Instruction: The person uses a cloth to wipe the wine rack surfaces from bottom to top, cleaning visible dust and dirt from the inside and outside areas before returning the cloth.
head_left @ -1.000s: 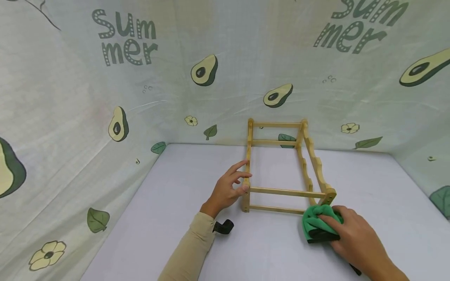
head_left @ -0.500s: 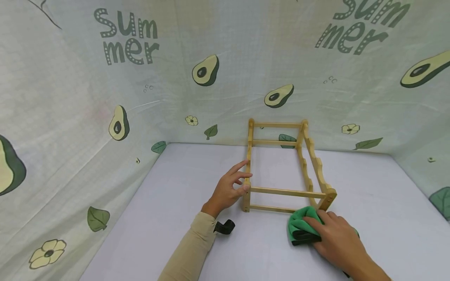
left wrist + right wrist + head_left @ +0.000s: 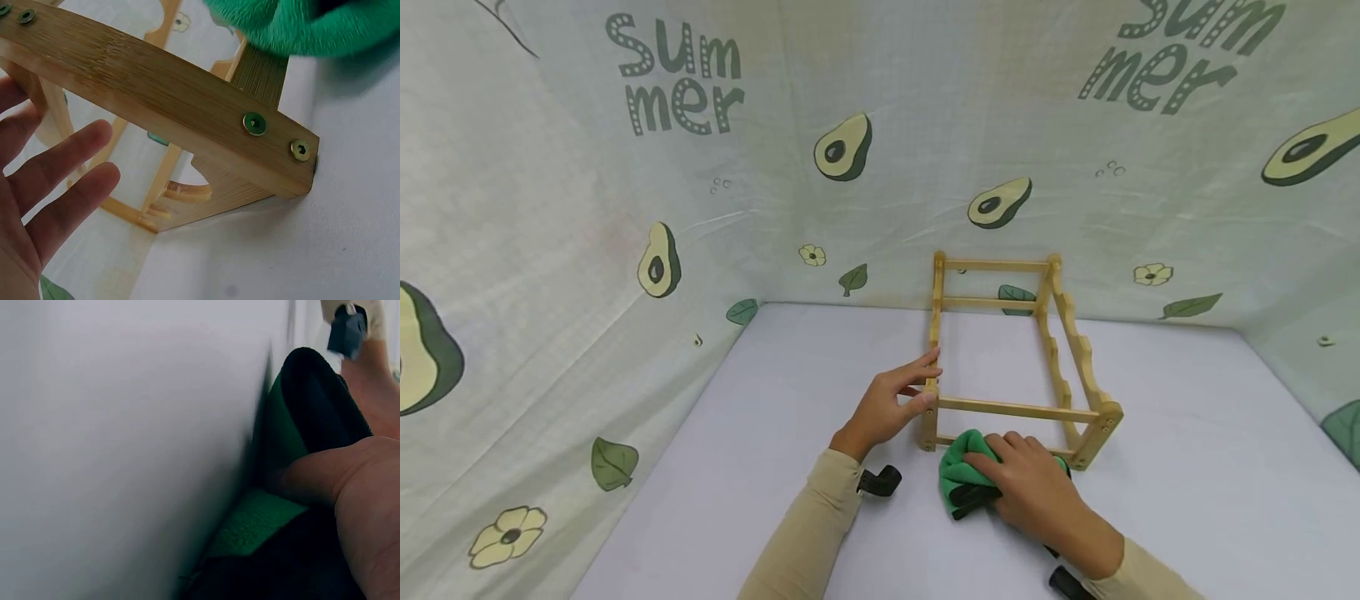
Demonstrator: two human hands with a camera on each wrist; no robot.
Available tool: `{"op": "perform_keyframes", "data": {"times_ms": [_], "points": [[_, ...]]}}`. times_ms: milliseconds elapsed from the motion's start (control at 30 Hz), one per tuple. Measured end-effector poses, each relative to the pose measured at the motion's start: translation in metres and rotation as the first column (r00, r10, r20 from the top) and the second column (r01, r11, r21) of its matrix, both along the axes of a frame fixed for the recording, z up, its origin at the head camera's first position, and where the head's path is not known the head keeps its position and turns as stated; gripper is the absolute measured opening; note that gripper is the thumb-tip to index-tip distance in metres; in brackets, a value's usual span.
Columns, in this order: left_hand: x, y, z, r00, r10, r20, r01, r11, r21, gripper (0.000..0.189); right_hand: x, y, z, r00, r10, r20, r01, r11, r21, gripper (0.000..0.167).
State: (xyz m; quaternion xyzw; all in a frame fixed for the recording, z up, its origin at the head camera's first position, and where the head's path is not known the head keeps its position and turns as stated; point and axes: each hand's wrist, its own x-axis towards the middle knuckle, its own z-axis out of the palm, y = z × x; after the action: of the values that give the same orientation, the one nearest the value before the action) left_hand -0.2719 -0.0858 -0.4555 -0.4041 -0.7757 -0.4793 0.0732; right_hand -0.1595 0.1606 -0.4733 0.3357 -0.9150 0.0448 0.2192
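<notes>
while i watch from far through the cameras, i see the right hand grasping a bunched green cloth, which sticks out on the left of this hand, low over the table. the wooden rack is just beyond the right hand; its long axis goes away from the person, but its near lower bar runs crosswise, left to right, in front of the knuckles. in my judgement, the coming move depends on this: the cloth is beside the left part of that bar, so only a short piece shows between the cloth and the near left upright. the left hand is nearer to this upright; it seems to hold the rack's left side lightly, thumb at the near corner, while its lower fingers are loose.

some things i cannot make out well. the cloth and the right hand cover most of the lower bar, so i cannot tell whether they touch it. the right fingertips are hidden, the right wrist view is dark, and the left wrist view does not show the thumb.
</notes>
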Motion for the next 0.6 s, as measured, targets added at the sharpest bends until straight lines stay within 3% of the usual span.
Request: {"op": "perform_keyframes", "data": {"times_ms": [233,433,600], "points": [[-0.002,-0.002,-0.001,0.999,-0.029,0.014,0.028,1.000,0.012,0.050,-0.010,-0.030,0.001,0.997,0.073,-0.031,-0.073,0.997,0.013,0.054],[-0.004,-0.002,-0.002,0.998,-0.052,0.023,0.051,0.998,0.019,0.047,-0.013,-0.040,0.006,0.994,0.089,-0.067,-0.093,0.994,-0.052,0.061],[-0.004,-0.006,0.001,0.997,-0.055,0.045,0.056,0.998,-0.024,0.051,-0.015,-0.044,0.016,0.985,0.070,-0.159,-0.093,0.986,-0.140,0.064]]}}
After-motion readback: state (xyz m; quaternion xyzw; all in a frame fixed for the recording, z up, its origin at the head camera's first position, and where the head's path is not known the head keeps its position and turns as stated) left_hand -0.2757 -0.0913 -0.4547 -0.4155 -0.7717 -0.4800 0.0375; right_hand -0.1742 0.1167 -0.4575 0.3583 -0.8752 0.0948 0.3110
